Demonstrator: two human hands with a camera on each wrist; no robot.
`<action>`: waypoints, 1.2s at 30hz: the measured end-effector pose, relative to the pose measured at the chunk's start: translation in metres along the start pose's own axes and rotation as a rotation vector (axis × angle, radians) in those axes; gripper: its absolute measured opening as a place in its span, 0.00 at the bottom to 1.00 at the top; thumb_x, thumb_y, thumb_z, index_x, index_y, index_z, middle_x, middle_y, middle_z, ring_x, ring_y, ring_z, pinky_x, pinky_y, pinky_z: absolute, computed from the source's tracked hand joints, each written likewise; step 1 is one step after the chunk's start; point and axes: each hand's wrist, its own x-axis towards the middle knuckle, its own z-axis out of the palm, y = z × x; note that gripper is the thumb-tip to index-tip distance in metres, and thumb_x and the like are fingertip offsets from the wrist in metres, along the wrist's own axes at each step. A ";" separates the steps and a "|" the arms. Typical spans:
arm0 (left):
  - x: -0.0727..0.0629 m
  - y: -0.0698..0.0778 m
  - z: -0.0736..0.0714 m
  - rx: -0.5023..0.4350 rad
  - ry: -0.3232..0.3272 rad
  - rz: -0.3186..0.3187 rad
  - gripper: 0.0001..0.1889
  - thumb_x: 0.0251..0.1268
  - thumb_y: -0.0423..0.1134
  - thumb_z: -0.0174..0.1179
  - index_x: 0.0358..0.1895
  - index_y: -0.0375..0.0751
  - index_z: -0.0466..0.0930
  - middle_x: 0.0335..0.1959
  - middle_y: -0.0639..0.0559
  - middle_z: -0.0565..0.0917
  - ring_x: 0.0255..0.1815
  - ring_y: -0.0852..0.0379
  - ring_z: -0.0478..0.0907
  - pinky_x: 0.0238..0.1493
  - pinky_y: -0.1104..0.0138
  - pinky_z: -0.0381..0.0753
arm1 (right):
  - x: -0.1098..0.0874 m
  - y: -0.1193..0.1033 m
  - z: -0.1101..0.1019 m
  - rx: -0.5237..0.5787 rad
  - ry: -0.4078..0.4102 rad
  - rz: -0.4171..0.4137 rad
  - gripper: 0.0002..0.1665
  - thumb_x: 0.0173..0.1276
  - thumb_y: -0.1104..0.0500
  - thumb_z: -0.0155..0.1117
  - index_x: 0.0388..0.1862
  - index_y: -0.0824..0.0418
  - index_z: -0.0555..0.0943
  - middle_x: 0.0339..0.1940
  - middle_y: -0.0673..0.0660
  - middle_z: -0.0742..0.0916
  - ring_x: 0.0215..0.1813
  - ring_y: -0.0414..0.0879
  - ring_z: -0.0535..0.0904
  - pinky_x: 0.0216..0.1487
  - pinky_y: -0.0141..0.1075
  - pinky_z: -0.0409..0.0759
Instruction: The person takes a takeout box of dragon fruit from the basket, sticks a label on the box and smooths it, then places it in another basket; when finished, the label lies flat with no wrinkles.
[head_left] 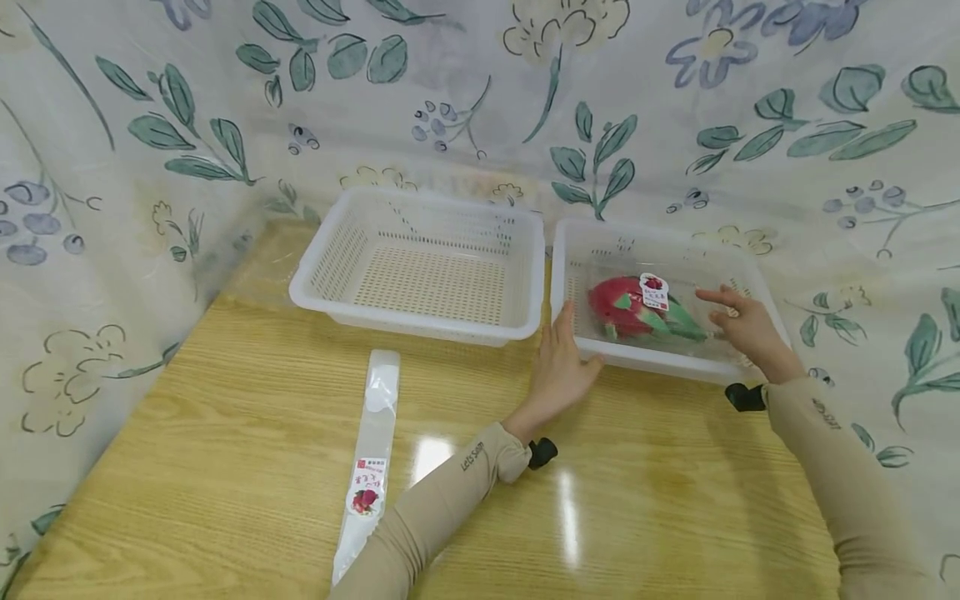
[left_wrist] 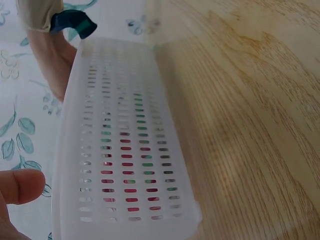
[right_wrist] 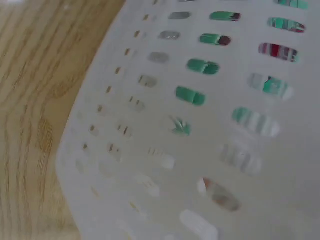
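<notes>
A dragon fruit (head_left: pixel 618 304) with green-tipped scales lies in clear plastic wrapping inside the right white basket (head_left: pixel 667 360); the wrapping bears a label (head_left: pixel 654 292). My left hand (head_left: pixel 561 375) is at that basket's front left corner, fingers extended along its side and thumb apart. Over the basket's right end is my right hand (head_left: pixel 750 329), its fingers relaxed and pointing toward the fruit, with a gap between them. In the left wrist view, red and green show through the slots of the basket wall (left_wrist: pixel 127 150). No fingers of the right hand appear in the right wrist view.
A second white basket (head_left: pixel 416 321), with nothing in it, stands just left of the first. A long clear plastic strip with a dragon fruit label (head_left: pixel 367 487) lies on the wooden table (head_left: pixel 247 433). Flowered cloth (head_left: pixel 465 100) hangs behind both baskets.
</notes>
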 end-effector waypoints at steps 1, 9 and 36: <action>-0.001 0.000 0.000 0.002 -0.002 -0.002 0.46 0.65 0.46 0.58 0.78 0.45 0.38 0.80 0.47 0.49 0.78 0.33 0.46 0.75 0.42 0.51 | 0.001 0.001 0.000 -0.015 -0.009 0.022 0.29 0.77 0.62 0.42 0.75 0.67 0.58 0.79 0.68 0.40 0.77 0.70 0.47 0.32 0.21 0.74; -0.002 -0.001 -0.001 0.008 -0.002 -0.015 0.46 0.65 0.45 0.59 0.78 0.49 0.38 0.80 0.50 0.49 0.78 0.35 0.47 0.75 0.41 0.51 | 0.005 0.005 0.011 -0.209 -0.100 0.046 0.31 0.77 0.62 0.33 0.77 0.65 0.49 0.75 0.78 0.37 0.75 0.74 0.33 0.33 0.42 0.74; -0.025 0.001 -0.094 0.311 -0.392 0.130 0.32 0.72 0.55 0.50 0.73 0.42 0.60 0.70 0.45 0.71 0.68 0.46 0.71 0.62 0.53 0.76 | -0.081 -0.081 0.041 -0.489 -0.016 -0.173 0.40 0.77 0.41 0.42 0.76 0.65 0.55 0.75 0.77 0.56 0.72 0.79 0.51 0.68 0.72 0.50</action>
